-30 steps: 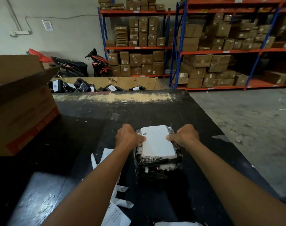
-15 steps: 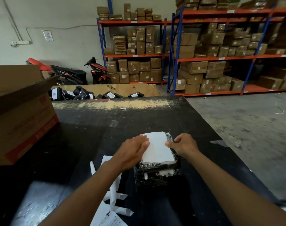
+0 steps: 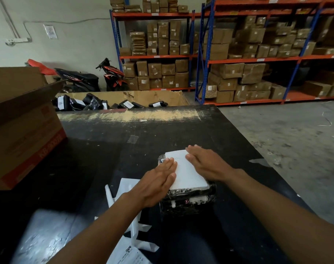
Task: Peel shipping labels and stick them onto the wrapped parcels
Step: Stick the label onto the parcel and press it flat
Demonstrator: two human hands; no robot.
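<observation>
You have two hands on one parcel (image 3: 189,204), and one white label (image 3: 187,174) lies on its top face. Your left hand (image 3: 158,180) rests flat on the label's left edge and your right hand (image 3: 206,164) lies flat on its far right part. Both have straight fingers laid close together, pressing down and gripping nothing. The parcel sits directly beneath your palms on the black table (image 3: 143,134). It is a dark block wrapped in shiny clear film, and white bits show through on the side facing you. The label's print is too faint to read. Under your left wrist and forearm lie several white backing strips (image 3: 128,187), and a printed sheet (image 3: 128,254) lies nearer you. Well to the left of your left hand stands one open cardboard box (image 3: 23,134). Beyond your fingertips, past the table's far edge, a cardboard bin (image 3: 139,97) holds several black labelled parcels (image 3: 93,101). Behind it are a scooter (image 3: 113,75) and shelves (image 3: 238,60) stacked with brown boxes.
</observation>
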